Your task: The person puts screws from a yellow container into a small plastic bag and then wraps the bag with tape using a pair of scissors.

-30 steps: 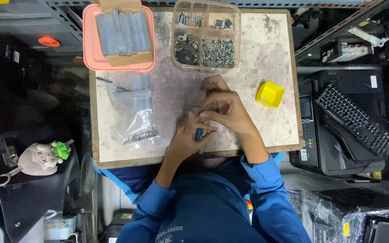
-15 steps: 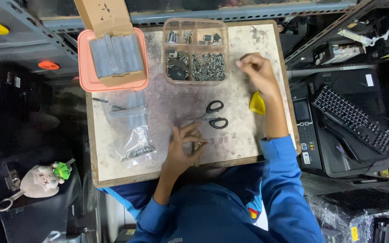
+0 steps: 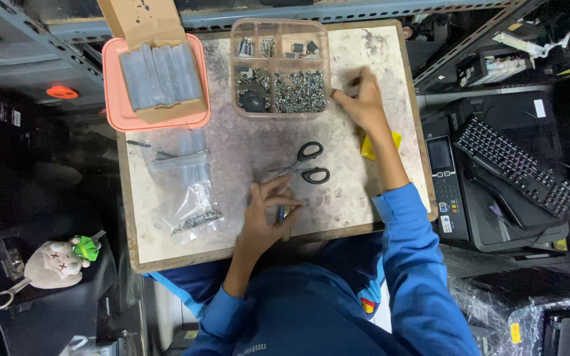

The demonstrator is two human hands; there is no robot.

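The left hand (image 3: pixel 266 217) rests on the worn tabletop (image 3: pixel 245 142) near its front edge, fingers curled around a small dark item (image 3: pixel 281 213) pinched between thumb and fingertips; what that item is cannot be told. Just beyond this hand lie black-handled scissors (image 3: pixel 305 165), their blades pointing back toward it. The right hand (image 3: pixel 362 100) reaches far forward, loosely closed with fingertips drawn together right beside the clear compartment box (image 3: pixel 280 66); whether it grips anything cannot be told. That box holds a heap of silvery screws (image 3: pixel 300 91) in the compartment nearest the right hand, a dark round part beside them, and small metal bits in the farther cells. Under the right forearm a yellow object (image 3: pixel 371 146) peeks out. Further left of the left hand lie clear plastic bags (image 3: pixel 189 191), one holding a few screws at its bottom. Beyond those sits a pink tray (image 3: pixel 117 115) carrying an open cardboard box (image 3: pixel 159 72) filled with rows of clear packets.
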